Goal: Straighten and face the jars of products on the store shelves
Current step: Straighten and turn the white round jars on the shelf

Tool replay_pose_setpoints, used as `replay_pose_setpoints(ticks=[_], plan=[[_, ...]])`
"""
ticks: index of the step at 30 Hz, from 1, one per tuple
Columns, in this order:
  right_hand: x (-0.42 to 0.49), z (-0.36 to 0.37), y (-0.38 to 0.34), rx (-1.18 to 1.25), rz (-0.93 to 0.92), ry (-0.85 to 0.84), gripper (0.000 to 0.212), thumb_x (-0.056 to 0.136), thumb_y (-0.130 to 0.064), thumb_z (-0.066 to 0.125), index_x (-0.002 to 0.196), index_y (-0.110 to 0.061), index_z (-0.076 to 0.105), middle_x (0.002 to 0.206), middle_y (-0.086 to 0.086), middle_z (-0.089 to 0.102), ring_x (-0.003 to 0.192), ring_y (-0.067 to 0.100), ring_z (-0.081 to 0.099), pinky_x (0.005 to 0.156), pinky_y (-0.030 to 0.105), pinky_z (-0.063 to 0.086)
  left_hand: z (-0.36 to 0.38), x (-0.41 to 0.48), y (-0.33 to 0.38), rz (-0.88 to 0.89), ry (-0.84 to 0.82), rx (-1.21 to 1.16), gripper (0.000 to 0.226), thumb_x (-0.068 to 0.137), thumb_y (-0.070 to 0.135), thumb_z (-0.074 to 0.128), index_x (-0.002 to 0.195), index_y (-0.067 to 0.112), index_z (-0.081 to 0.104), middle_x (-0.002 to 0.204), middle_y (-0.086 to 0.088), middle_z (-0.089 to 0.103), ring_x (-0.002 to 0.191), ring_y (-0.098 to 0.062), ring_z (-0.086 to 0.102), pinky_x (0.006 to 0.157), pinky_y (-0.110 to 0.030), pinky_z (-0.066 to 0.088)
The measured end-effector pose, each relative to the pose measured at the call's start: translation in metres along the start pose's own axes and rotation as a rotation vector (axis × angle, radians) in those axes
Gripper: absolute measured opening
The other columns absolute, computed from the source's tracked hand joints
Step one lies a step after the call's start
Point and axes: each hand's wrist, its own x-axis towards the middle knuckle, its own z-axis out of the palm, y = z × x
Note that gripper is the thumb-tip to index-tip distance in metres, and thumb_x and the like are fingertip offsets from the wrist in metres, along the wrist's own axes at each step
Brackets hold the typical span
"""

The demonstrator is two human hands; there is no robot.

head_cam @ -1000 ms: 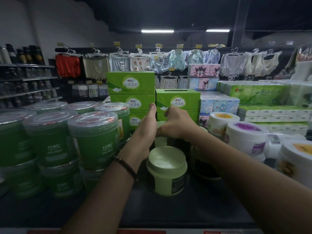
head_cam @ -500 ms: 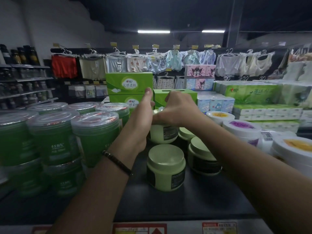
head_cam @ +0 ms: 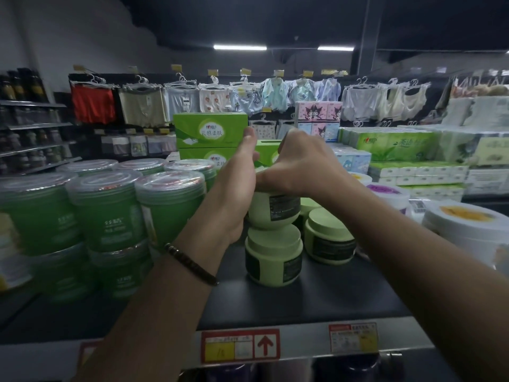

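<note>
A pale green jar with a dark label is held in the air just above another pale green jar that stands on the dark shelf. My left hand grips the held jar's left side, thumb pointing up. My right hand curls over its lid from above and hides the lid. A third pale green jar stands to the right, with more of the same behind it.
Stacked dark green tubs with clear lids crowd the shelf's left side. White tubs stand at the right. Green tissue boxes rise behind the hands. Price tags line the shelf's front edge.
Both hands have lifted the jar from the back of the shelf and brought it nearer, over the front jar. The camera has tipped down, showing the shelf edge.
</note>
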Motion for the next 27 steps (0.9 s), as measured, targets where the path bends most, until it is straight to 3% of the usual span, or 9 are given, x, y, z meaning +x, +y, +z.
replay_pose_setpoints(ticks=[2,5,7,12,14,18,23,25,27], plan=[[-0.006,0.001,0.000,0.005,0.017,0.004,0.068,0.059,-0.069,0.085,0.064,-0.020,0.039,0.063,-0.003,0.037,0.059,0.018,0.037,0.048,0.032,0.023,-0.002,-0.004,0.000,-0.012,-0.017,-0.001,0.065,0.101,0.074,0.033,0.124,0.022,0.064,0.108,-0.008,0.067,0.105,-0.021,0.066,0.086,-0.042,0.050],[-0.014,0.002,-0.001,0.001,0.046,0.018,0.069,0.057,-0.070,0.085,0.070,-0.020,0.040,0.066,-0.003,0.041,0.060,0.017,0.039,0.047,0.032,0.023,-0.005,-0.010,0.000,-0.005,-0.037,0.025,0.066,0.100,0.075,0.031,0.124,0.023,0.064,0.120,-0.011,0.068,0.113,-0.023,0.064,0.083,-0.039,0.046],[-0.018,0.000,-0.001,-0.005,0.052,0.019,0.069,0.056,-0.070,0.084,0.068,-0.020,0.037,0.064,-0.003,0.038,0.058,0.017,0.037,0.046,0.032,0.022,-0.005,-0.013,-0.002,0.015,-0.052,0.040,0.068,0.100,0.076,0.030,0.127,0.023,0.063,0.126,-0.012,0.068,0.116,-0.024,0.064,0.089,-0.040,0.047],[-0.026,-0.001,-0.006,0.012,0.053,0.014,0.071,0.041,-0.080,0.064,0.068,-0.021,0.034,0.064,-0.004,0.035,0.062,0.019,0.037,0.046,0.031,0.021,-0.007,-0.018,-0.004,0.031,-0.082,0.055,0.071,0.099,0.077,0.031,0.132,0.022,0.062,0.130,-0.013,0.068,0.117,-0.024,0.066,0.102,-0.044,0.050],[-0.029,-0.001,-0.007,0.018,0.067,0.019,0.072,0.047,-0.078,0.072,0.068,-0.021,0.033,0.066,-0.004,0.035,0.064,0.020,0.038,0.046,0.031,0.021,-0.009,-0.020,-0.005,0.033,-0.094,0.078,0.074,0.099,0.077,0.029,0.137,0.021,0.060,0.136,-0.013,0.065,0.123,-0.024,0.063,0.102,-0.043,0.047],[-0.034,-0.003,-0.007,0.003,0.106,0.035,0.074,0.054,-0.076,0.081,0.070,-0.022,0.034,0.069,-0.003,0.038,0.065,0.020,0.040,0.046,0.031,0.023,-0.013,-0.023,-0.007,0.056,-0.119,0.097,0.078,0.098,0.079,0.028,0.143,0.022,0.057,0.144,-0.010,0.060,0.132,-0.023,0.056,0.116,-0.048,0.038],[-0.039,-0.005,-0.012,0.012,0.159,0.007,0.078,0.055,-0.079,0.085,0.081,-0.019,0.042,0.074,-0.002,0.042,0.067,0.019,0.042,0.046,0.031,0.024,-0.020,-0.024,-0.004,0.054,-0.164,0.116,0.073,0.098,0.078,0.027,0.133,0.024,0.062,0.137,-0.013,0.063,0.125,-0.025,0.058,0.097,-0.044,0.041],[-0.042,-0.005,-0.014,0.007,0.152,0.011,0.077,0.057,-0.079,0.082,0.082,-0.018,0.043,0.078,0.001,0.045,0.072,0.023,0.046,0.048,0.031,0.026,-0.019,-0.025,-0.006,0.054,-0.180,0.117,0.074,0.099,0.077,0.028,0.137,0.023,0.061,0.139,-0.012,0.063,0.127,-0.024,0.058,0.100,-0.043,0.043],[-0.046,-0.005,-0.016,-0.011,0.134,0.016,0.076,0.064,-0.075,0.081,0.091,-0.014,0.044,0.087,0.005,0.051,0.081,0.026,0.052,0.055,0.032,0.033,-0.016,-0.028,-0.007,0.072,-0.194,0.099,0.074,0.101,0.074,0.029,0.145,0.021,0.057,0.143,-0.006,0.061,0.126,-0.018,0.058,0.093,-0.032,0.045]])
